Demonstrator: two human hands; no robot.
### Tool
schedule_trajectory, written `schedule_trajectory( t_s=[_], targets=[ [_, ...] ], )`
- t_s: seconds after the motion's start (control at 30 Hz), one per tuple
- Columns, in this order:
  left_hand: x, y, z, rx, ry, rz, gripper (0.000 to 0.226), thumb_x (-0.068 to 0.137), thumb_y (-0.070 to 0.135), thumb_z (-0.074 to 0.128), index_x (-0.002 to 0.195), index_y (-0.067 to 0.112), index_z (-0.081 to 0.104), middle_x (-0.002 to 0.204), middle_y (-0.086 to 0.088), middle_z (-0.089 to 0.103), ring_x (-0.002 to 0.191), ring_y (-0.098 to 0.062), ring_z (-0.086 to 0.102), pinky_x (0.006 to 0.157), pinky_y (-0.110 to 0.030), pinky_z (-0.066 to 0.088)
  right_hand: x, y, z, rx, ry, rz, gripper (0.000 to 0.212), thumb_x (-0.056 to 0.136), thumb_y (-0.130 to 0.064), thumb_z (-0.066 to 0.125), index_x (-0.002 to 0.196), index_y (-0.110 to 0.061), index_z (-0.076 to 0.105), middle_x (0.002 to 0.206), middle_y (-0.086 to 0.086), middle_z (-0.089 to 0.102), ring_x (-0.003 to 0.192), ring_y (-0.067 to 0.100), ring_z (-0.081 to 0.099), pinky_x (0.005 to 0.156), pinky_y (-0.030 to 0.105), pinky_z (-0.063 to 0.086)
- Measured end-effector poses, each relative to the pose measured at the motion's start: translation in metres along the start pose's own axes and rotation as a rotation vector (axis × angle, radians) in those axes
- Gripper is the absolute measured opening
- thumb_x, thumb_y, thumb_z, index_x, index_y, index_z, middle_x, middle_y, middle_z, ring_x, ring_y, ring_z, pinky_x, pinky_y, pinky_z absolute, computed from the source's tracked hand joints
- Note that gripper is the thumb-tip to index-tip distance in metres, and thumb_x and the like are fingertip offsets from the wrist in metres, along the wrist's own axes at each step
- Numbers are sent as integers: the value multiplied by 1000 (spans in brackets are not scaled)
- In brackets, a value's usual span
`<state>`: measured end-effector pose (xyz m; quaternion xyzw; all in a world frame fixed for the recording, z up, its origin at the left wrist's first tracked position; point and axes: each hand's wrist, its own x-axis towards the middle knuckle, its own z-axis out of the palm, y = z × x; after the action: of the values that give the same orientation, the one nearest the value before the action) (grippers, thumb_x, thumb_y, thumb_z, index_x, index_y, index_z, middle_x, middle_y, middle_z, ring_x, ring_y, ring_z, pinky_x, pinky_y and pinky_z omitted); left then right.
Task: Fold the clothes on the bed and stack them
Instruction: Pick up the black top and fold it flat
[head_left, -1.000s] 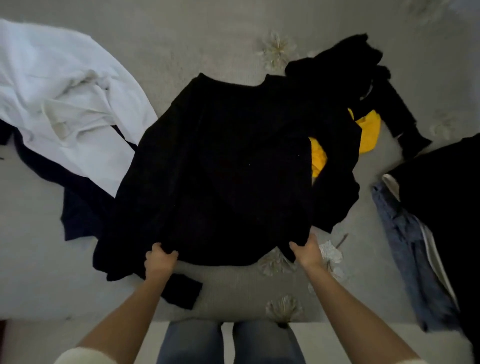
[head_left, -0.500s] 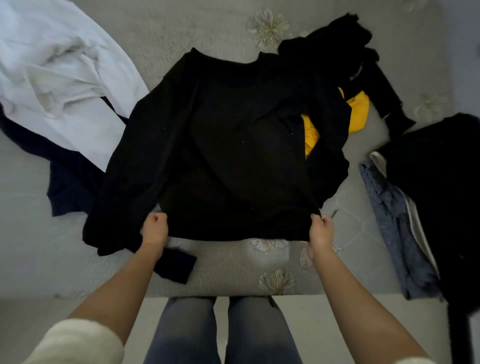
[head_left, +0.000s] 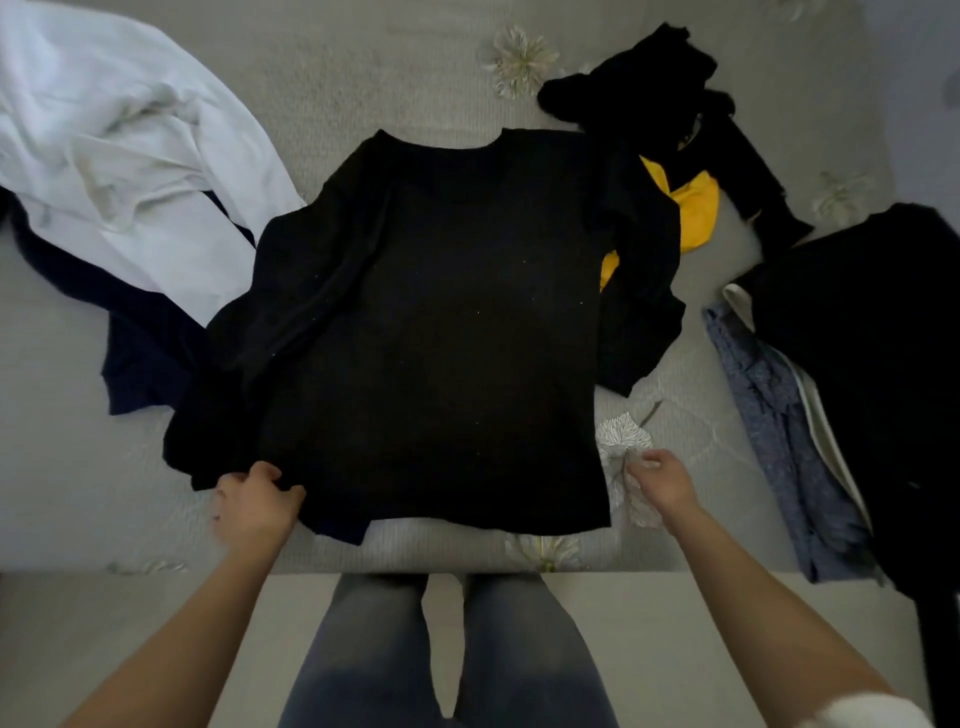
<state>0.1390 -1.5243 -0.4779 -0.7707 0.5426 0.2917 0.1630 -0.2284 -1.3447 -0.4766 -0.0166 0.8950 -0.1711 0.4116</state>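
yellow garment (head_left: 696, 213) half under black sweater (head_left: 441, 322)

Nothing to read here — no words, numbers or labels on the black top (head_left: 431, 322), the white cloth (head_left: 130, 156) or the bed (head_left: 363, 78).

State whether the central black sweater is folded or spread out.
Spread out: the black sweater lies flat, neckline to hem, on the bed.
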Motion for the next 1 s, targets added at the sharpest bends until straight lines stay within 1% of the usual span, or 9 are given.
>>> schedule_trajectory(
  t_s=[0.13, 0.27, 0.37, 0.47, 0.53, 0.63, 0.77, 0.9, 1.0],
  targets=[
    [-10, 59, 22, 43, 137, 146, 39, 87, 28, 57, 123, 12, 53, 137, -18, 36, 126, -38, 32, 103, -50, 29, 49, -41, 0, 166, 113, -36, 47, 91, -20, 55, 129, 4, 43, 125, 22, 53, 116, 34, 50, 96, 35, 39],
    [-15, 126, 47, 22, 78, 237, 40, 89, 29, 54, 125, 13, 51, 141, -15, 34, 129, -34, 31, 104, -50, 29, 100, -74, 9, 372, 138, -19, 30, 84, -24, 65, 99, 1, 57, 86, 12, 60, 85, 27, 59, 87, 38, 50],
    [-15, 164, 59, -9, 3, 307, 39, 91, 29, 53, 127, 15, 50, 141, -13, 33, 128, -32, 33, 104, -46, 31, 127, -85, 13, 460, 160, 23, 37, 80, -16, 69, 107, 2, 53, 97, 12, 58, 86, 26, 58, 85, 41, 53],
    [-12, 193, 64, -56, -64, 359, 39, 91, 28, 53, 129, 17, 48, 140, -10, 33, 127, -28, 35, 104, -42, 34, 135, -88, 4, 500, 160, 77, 9, 82, 0, 60, 76, 0, 54, 75, 7, 54, 63, 19, 51, 60, 33, 50],
    [-11, 210, 63, -101, -57, 368, 39, 91, 27, 53, 129, 17, 48, 140, -10, 33, 127, -27, 36, 104, -42, 37, 135, -90, -15, 445, 201, -6, 26, 83, 2, 55, 62, -9, 45, 65, 7, 51, 53, 18, 47, 51, 29, 42],
    [-19, 225, 62, -117, -50, 388, 38, 92, 26, 53, 128, 17, 48, 140, -11, 33, 126, -27, 37, 103, -44, 40, 109, -101, -69, 71, 399, -367, 6, 83, -4, 55, 79, -8, 56, 88, 18, 55, 78, 29, 54, 69, 35, 39],
    [-31, 237, 64, -117, -83, 435, 36, 92, 26, 53, 127, 17, 49, 139, -10, 34, 124, -26, 40, 101, -44, 42, 79, -105, -183, -119, 795, -740, 25, 81, -3, 51, 103, 4, 60, 112, 29, 51, 100, 25, 44, 86, 31, 33],
    [-40, 249, 72, -97, -106, 478, 34, 92, 26, 52, 125, 17, 51, 138, -9, 36, 122, -25, 41, 101, -44, 41, 162, -59, -299, -221, 970, -556, 31, 79, -26, 37, 105, -24, 54, 115, 11, 56, 103, 25, 55, 93, 43, 46],
    [-46, 254, 81, -61, -122, 512, 34, 93, 27, 51, 124, 16, 51, 137, -8, 37, 119, -24, 42, 98, -43, 43, 167, -47, -299, -344, 843, -422, 35, 83, -11, 47, 117, -10, 52, 129, 23, 43, 113, 42, 46, 100, 52, 40]
  ],
)
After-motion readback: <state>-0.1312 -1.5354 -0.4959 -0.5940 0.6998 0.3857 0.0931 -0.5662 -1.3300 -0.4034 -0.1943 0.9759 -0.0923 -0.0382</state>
